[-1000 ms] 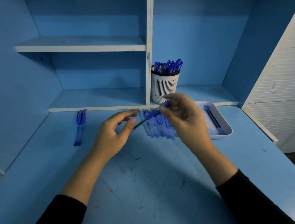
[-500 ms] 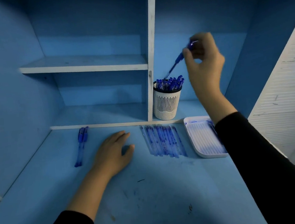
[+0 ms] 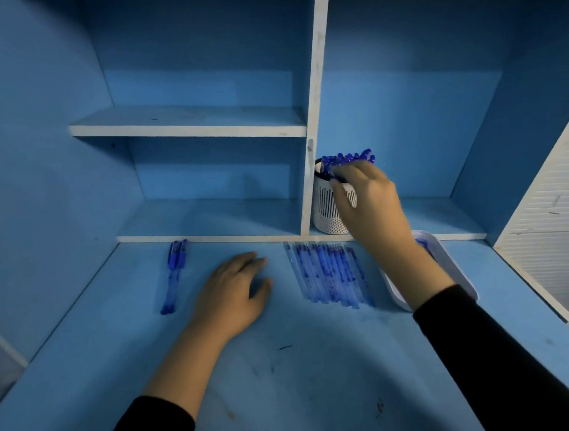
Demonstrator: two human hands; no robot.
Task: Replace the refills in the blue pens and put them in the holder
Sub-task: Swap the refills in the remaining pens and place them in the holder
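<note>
left hand [image 3: 234, 288] being rested flat on blue desk [image 3: 289, 369], fingers relaxed, nothing being held. two blue pens [image 3: 174, 273] being left lying side by side, off to its left. row of refills [image 3: 329, 273] being kept just right of it. white tray [image 3: 456, 265] lying beside refills, partly being hidden by right forearm. right hand [image 3: 371, 204] being held at white holder [image 3: 325, 211] on lower shelf, fingertips [image 3: 340, 176] being curled onto pen tops [image 3: 350, 158] bunched inside; whether any pen is being pinched cannot be told.
</note>
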